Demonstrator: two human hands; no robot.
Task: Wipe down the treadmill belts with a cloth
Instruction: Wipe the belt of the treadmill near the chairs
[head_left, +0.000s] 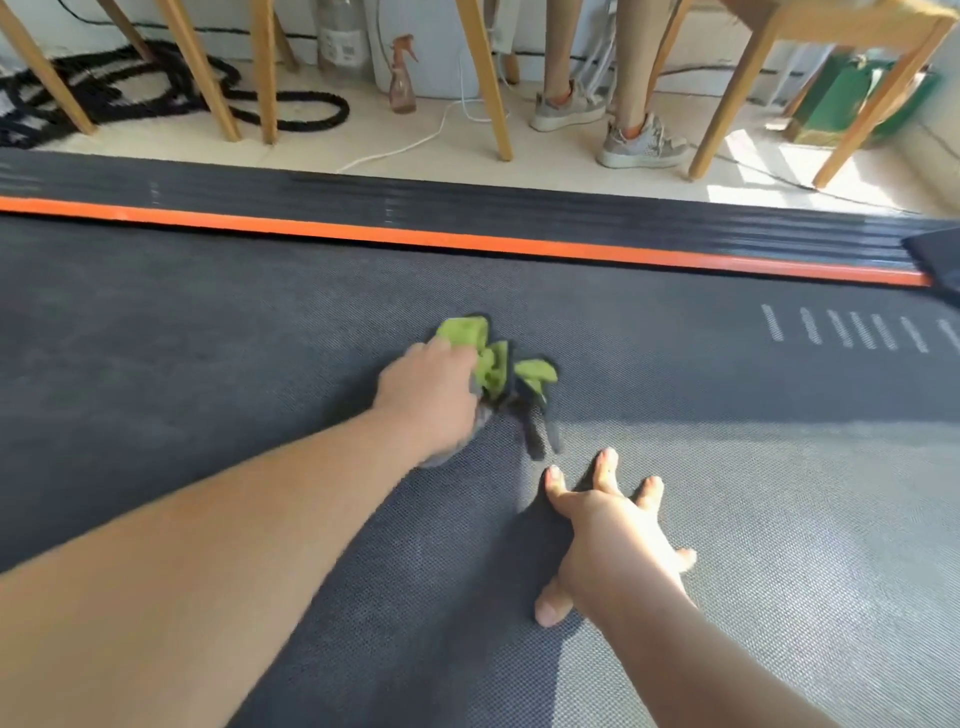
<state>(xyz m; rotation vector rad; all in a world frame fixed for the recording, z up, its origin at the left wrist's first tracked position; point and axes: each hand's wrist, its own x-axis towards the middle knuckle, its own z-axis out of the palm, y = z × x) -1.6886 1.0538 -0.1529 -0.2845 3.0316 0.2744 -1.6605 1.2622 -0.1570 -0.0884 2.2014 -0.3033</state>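
Head cam is showing your left hand (434, 387) gripping the bunched green cloth (493, 364), fingers curled over it, pressing it onto the treadmill belt (727, 493) mid-width, well short of the orange strip (467, 241), while your right hand (618, 540) is bracing flat near it, fingers spread wide. I'm guessing that wad is only touching a narrow patch, so you're risking missed bands, and leaning on that right palm could be smudging the belt or making it slip.

Left hand (431, 395) clenched, right hand (613, 540) splayed flat
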